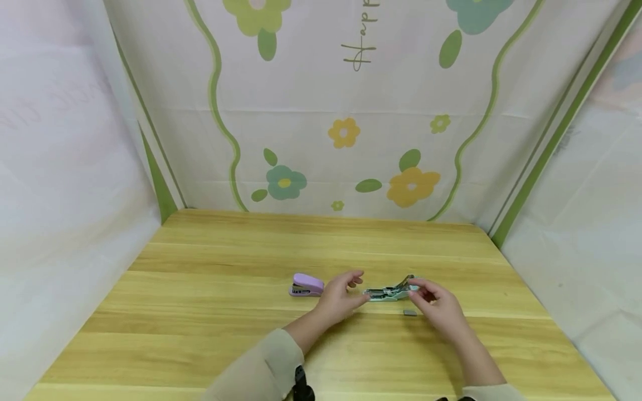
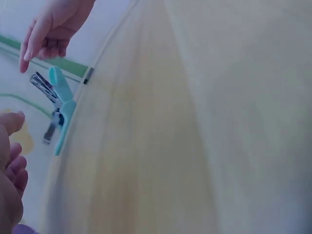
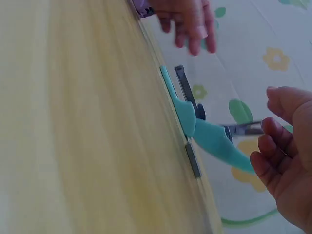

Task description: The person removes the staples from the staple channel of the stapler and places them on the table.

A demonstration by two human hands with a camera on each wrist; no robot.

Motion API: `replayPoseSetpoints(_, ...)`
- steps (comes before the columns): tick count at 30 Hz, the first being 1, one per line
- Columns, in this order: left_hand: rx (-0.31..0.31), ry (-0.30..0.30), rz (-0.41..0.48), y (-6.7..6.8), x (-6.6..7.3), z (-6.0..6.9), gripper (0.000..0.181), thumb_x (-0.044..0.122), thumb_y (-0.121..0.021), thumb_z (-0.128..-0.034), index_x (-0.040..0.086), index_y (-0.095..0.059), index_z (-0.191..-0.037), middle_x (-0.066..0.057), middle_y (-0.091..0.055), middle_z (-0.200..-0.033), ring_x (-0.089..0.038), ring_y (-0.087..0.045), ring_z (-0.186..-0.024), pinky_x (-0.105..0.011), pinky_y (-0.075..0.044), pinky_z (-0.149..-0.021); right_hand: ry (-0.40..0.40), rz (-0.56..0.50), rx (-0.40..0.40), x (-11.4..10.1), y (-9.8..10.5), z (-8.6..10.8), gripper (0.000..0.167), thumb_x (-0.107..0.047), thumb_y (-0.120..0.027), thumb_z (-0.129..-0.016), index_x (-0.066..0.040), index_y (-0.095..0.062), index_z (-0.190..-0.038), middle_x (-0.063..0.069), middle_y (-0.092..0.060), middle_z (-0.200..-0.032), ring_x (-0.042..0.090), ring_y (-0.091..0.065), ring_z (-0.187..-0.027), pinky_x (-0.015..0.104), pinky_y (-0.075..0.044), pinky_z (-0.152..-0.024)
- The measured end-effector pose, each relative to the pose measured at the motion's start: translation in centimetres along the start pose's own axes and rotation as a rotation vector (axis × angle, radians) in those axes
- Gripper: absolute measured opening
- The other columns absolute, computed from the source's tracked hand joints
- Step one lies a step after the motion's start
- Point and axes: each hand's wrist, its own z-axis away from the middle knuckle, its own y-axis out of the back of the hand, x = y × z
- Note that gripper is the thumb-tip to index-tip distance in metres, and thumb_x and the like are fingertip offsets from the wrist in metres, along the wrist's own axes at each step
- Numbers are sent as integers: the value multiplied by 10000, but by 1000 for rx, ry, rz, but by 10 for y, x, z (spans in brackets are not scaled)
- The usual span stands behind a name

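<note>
A turquoise stapler point(image 1: 387, 294) lies folded wide open on the table between my hands. Its turquoise cover point(image 3: 219, 141) and a raised metal part point(image 3: 243, 128) show in the right wrist view. My right hand point(image 1: 441, 312) is at the stapler's right end, its fingertips beside the raised metal part; thumb and fingers stand apart. At the other end is my left hand point(image 1: 338, 301), fingers loosely bent and holding nothing, its thumb close to the base. Whether that thumb touches is unclear. Just in front of the stapler lies a small grey strip of staples point(image 1: 409, 313).
Left of my left hand stands a closed purple stapler point(image 1: 307, 285). The wooden table point(image 1: 200, 312) ends at a white cloth backdrop point(image 1: 311, 100) with printed flowers. Cloth walls point(image 1: 65, 184) also rise along both sides.
</note>
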Motion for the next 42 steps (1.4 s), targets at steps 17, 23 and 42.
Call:
replayPoseSetpoints(17,284,-13,64,113,-23,43,450,86,-773,-828,58,-639,-1257,-125,-682,-1174,-306,-587,-1034,-297,-457,-836,217,-77,-143,-58,-52,-37,366,-236,-683,-930,-105,-636,-1268,112,-625,-1252,307,-593,-1131,473,-503,-969)
replayPoseSetpoints(23,245,83,16,132,-53,47,528,154,-784,-829,34,-595,-1307,-156,-665,-1191,-313,-576,-1076,-325,-451,-849,251,-80,-221,-78,-78,-49,360,-214,-681,-930,-104,-635,-1270,106,-625,-1263,350,-581,-1152,482,-489,-993)
replayPoseSetpoints(42,146,190,-124,118,-70,45,234,204,-802,-809,103,-766,-1018,-17,-746,-985,-138,-635,-886,-360,-523,-807,265,58,-418,-114,-142,-64,396,-273,-690,-920,-129,-634,-1284,93,-590,-1326,298,-557,-1225,486,-473,-1016)
